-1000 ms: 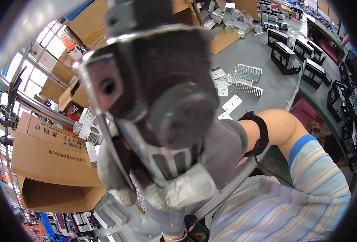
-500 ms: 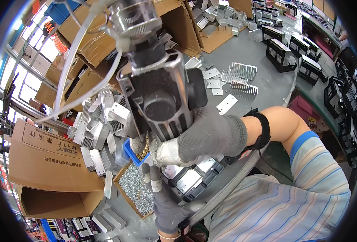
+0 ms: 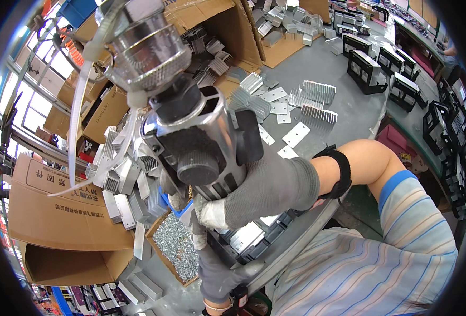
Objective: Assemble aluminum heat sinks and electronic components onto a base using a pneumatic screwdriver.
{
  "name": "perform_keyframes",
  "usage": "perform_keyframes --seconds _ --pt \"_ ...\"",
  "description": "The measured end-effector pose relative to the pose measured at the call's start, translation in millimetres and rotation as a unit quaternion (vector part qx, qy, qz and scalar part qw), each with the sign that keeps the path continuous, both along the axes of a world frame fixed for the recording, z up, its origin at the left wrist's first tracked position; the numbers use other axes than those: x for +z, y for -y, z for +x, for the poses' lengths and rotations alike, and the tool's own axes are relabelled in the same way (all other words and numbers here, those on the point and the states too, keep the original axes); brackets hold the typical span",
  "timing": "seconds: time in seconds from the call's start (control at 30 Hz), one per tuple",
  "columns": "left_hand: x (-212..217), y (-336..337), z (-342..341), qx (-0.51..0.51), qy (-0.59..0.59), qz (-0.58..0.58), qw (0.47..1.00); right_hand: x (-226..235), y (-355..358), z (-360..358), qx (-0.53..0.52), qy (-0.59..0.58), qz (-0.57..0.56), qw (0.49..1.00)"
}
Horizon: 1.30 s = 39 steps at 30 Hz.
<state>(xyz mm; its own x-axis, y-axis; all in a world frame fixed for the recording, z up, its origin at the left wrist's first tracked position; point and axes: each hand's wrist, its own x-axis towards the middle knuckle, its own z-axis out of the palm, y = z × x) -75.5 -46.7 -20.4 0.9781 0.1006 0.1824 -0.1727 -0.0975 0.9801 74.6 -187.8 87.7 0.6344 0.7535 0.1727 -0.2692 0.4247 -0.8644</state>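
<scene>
My right hand (image 3: 275, 187), in a grey glove with whitish fingertips, is wrapped around a large metal-bodied power screwdriver (image 3: 191, 142). The driver has a black knob and a clear, ribbed upper part with pale tubing. Its lower end is hidden behind my glove. My gloved left hand (image 3: 220, 271) is lower down, thumb stretched to the right and fingers extended upward beside my right hand; their tips are partly covered. Beside both hands lies a black-framed part with silver plates (image 3: 249, 237), partly under my right hand. A blue tray (image 3: 184, 209) shows behind the fingers.
A shallow box of silver screws (image 3: 176, 245) stands left of my left hand. Finned metal heat sinks (image 3: 133, 181) are piled beyond it, near an open cardboard box (image 3: 64, 210). Flat plates (image 3: 296, 135) lie ahead. Black-framed units (image 3: 366, 71) line the right side.
The screwdriver has shifted left and slightly down, with my right hand following. My left hand's fingers have moved slightly and are more covered by the right hand.
</scene>
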Motion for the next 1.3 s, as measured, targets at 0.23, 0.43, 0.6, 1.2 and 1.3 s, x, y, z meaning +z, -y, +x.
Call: perform_keyframes --seconds 0.23,0.43,0.6,1.2,1.3 --pt "-4 -6 -2 -0.016 -0.008 0.055 0.998 -1 -8 -6 -0.107 0.175 -0.012 0.979" --pt "-10 -7 1 0.014 0.005 0.094 0.995 -5 -4 -3 -0.067 0.034 -0.004 0.997" --pt "-12 -9 1 0.017 0.014 0.079 0.997 4 0 -7 -0.057 0.041 -0.027 0.997" --pt "-2 -8 -1 0.031 -0.022 0.141 0.989 1 -18 -25 -0.264 0.348 0.027 0.899" --pt "-13 -26 -16 0.011 0.008 0.111 0.994 32 18 -17 -0.092 0.106 0.008 0.990"
